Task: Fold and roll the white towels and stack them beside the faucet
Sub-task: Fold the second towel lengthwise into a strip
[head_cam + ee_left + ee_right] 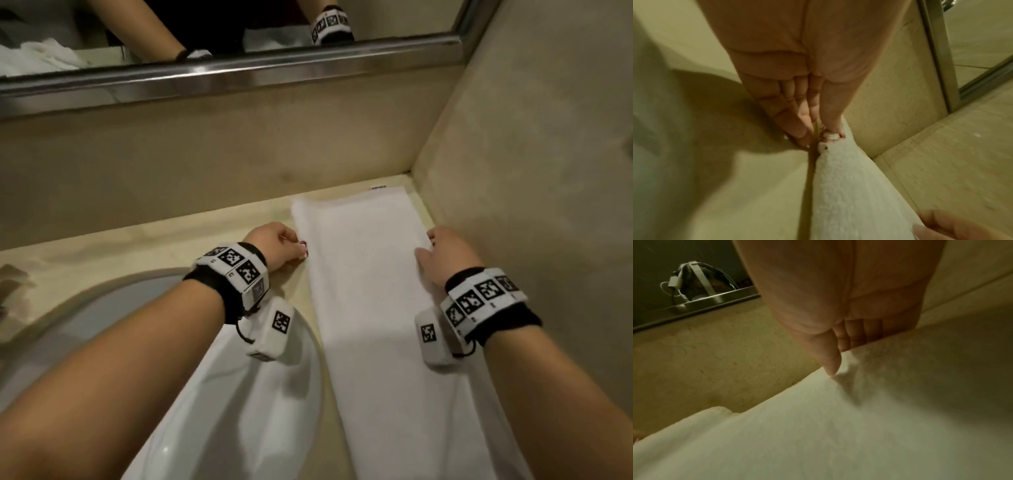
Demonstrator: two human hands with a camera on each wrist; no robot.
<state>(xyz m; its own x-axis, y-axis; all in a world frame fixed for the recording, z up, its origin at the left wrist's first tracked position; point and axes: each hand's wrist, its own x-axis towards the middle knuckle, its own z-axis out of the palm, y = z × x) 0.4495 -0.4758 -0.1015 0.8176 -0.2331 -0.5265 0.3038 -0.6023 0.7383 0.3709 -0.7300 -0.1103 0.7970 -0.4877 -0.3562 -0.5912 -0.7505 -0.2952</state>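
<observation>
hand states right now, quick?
Left hand: open, straight fingertips touching the towel at its left edge.
Right hand: pinching the towel's right edge.
</observation>
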